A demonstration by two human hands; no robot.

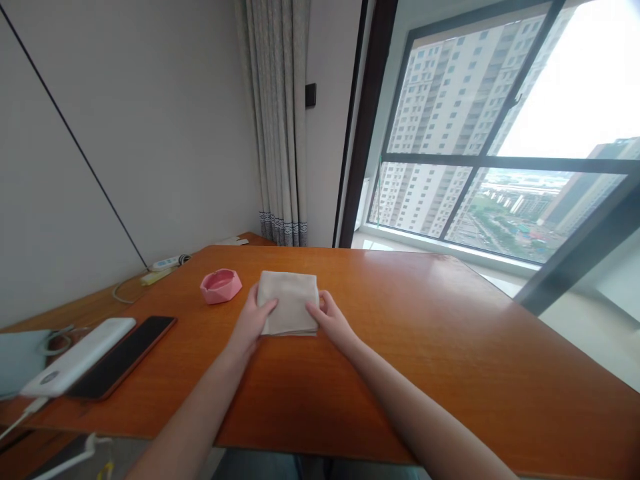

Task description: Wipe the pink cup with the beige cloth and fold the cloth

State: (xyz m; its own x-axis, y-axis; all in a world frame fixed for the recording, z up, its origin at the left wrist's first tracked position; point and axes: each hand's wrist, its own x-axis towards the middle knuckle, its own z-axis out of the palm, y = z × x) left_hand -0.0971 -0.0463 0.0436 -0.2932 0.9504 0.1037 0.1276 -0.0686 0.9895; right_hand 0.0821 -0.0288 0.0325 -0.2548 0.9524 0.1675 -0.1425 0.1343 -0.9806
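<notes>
A beige cloth (289,301), folded into a neat square with its layered edge toward me, is at the middle of the wooden table (400,347). My left hand (254,313) grips its left side, thumb on top and fingers behind or beneath. On the opposite side, my right hand (331,316) pinches the right edge the same way, with the thumb pressed on the upper face. The fingers under the cloth are mostly hidden. Just left of my left hand stands a pink faceted ashtray (221,287).
At the left lie a black phone (123,357) and a white power bank (80,353) with a cable plugged in. A power strip (167,263) and cords rest by the wall. A grey curtain (280,120) hangs behind the table, and a large window is at the right.
</notes>
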